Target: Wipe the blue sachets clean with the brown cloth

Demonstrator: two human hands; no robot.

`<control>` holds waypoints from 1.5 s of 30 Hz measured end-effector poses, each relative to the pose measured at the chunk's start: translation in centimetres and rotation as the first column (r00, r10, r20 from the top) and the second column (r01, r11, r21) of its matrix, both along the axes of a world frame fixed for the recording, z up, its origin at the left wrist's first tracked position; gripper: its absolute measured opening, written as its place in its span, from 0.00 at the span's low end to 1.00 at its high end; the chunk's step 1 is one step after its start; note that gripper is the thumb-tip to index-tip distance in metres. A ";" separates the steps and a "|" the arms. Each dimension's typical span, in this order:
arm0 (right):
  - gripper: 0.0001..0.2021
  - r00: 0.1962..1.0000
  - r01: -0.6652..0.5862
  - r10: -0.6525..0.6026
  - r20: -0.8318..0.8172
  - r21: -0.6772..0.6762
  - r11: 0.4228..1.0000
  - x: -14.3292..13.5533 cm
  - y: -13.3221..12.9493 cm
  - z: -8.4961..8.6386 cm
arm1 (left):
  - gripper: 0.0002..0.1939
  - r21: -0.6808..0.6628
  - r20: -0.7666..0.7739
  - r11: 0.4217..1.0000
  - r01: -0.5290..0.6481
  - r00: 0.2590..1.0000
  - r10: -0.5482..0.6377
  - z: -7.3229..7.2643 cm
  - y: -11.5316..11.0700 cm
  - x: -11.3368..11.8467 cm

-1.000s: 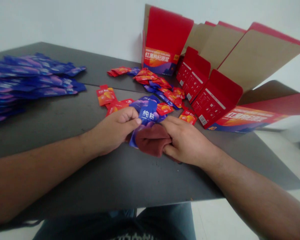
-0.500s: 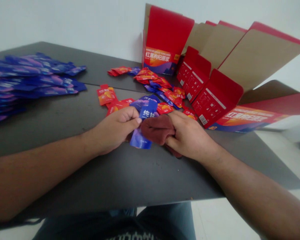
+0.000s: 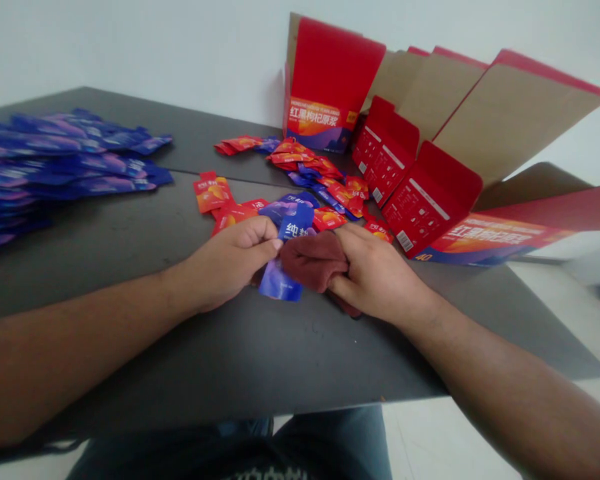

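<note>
My left hand [image 3: 247,253] is closed, pinching the left edge of a blue sachet [image 3: 283,283] with white lettering. The sachet hangs tilted just above the table's near half. In my closed right hand [image 3: 373,270] is a folded brown cloth [image 3: 314,260], pressed against the sachet's front and covering its right middle part. Right behind the hands lie loose red sachets [image 3: 233,217] and another blue sachet [image 3: 287,205]. The fingertips of my right hand are partly hidden by the cloth.
A heap of blue sachets [image 3: 70,160] lies on the left of the dark table [image 3: 260,360]. Mixed red and blue sachets [image 3: 305,163] spread across the middle. Open red cartons [image 3: 427,200] with raised flaps stand on the right, and another open carton [image 3: 320,120] stands at the back.
Both hands keep their hold on the sachet and cloth. The whole view has shifted very slightly; nothing else has visibly moved.
</note>
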State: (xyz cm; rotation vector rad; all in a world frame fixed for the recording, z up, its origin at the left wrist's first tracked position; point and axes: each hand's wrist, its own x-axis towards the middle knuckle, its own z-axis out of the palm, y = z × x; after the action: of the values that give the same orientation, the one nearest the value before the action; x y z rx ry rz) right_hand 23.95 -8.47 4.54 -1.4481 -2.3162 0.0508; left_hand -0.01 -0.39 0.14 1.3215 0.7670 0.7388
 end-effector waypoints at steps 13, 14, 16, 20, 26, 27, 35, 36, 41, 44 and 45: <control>0.07 0.999 -0.034 0.035 0.005 -0.044 0.998 0.0 -0.1 0.0 | 0.11 0.023 -0.032 1.000 0.013 0.999 -0.012 -0.1 0.1 -0.1; 0.07 0.995 -0.093 0.095 0.018 -0.085 0.992 -0.1 -0.2 0.1 | 0.11 0.042 -0.039 0.999 0.020 0.999 -0.018 -0.2 0.1 -0.2; 0.07 0.981 -0.183 0.190 0.039 -0.137 0.974 -0.3 -0.4 0.1 | 0.12 0.075 -0.053 0.997 0.030 0.998 -0.026 -0.3 0.2 -0.4; 0.07 0.999 -0.026 0.027 0.032 -0.041 0.999 -0.1 -0.1 0.1 | 0.11 0.055 -0.037 0.998 0.026 0.999 -0.024 -0.4 0.2 -0.2; 0.07 0.995 -0.090 0.093 0.028 -0.073 0.993 -0.1 -0.2 0.1 | 0.11 0.107 -0.070 0.993 0.039 0.997 -0.032 -0.8 0.5 -0.5; 0.07 0.988 -0.147 0.152 0.038 -0.107 0.983 -0.2 -0.3 0.1 | 0.12 0.119 -0.080 0.992 0.041 0.996 -0.032 -0.8 0.6 -0.6; 0.08 0.999 0.040 -0.041 0.009 0.008 0.999 0.1 0.1 0.0 | 0.10 0.103 -0.069 0.994 0.045 0.997 -0.038 -0.6 0.4 -0.3; 0.07 1.000 0.021 -0.021 0.012 -0.005 1.000 0.1 0.0 0.0 | 0.11 0.118 -0.078 0.992 0.046 0.996 -0.037 -0.7 0.4 -0.3; 0.07 0.982 -0.177 0.184 0.050 -0.117 0.977 -0.2 -0.3 0.1 | 0.12 0.152 -0.116 0.987 0.043 0.993 -0.026 -0.8 0.6 -0.5; 0.07 0.999 -0.031 0.032 0.024 -0.026 0.999 0.1 -0.1 0.0 | 0.11 0.139 -0.095 0.989 0.048 0.995 -0.035 -0.8 0.6 -0.4; 0.07 1.000 0.013 -0.013 0.010 0.004 1.000 0.1 0.1 0.0 | 0.11 0.135 -0.088 0.989 0.052 0.995 -0.040 -0.7 0.5 -0.4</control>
State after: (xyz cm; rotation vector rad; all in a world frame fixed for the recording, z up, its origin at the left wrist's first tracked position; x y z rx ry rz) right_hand 24.09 -8.42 4.52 -1.4645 -2.3136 0.0359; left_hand -0.40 0.14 -0.61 1.4984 0.7621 0.7123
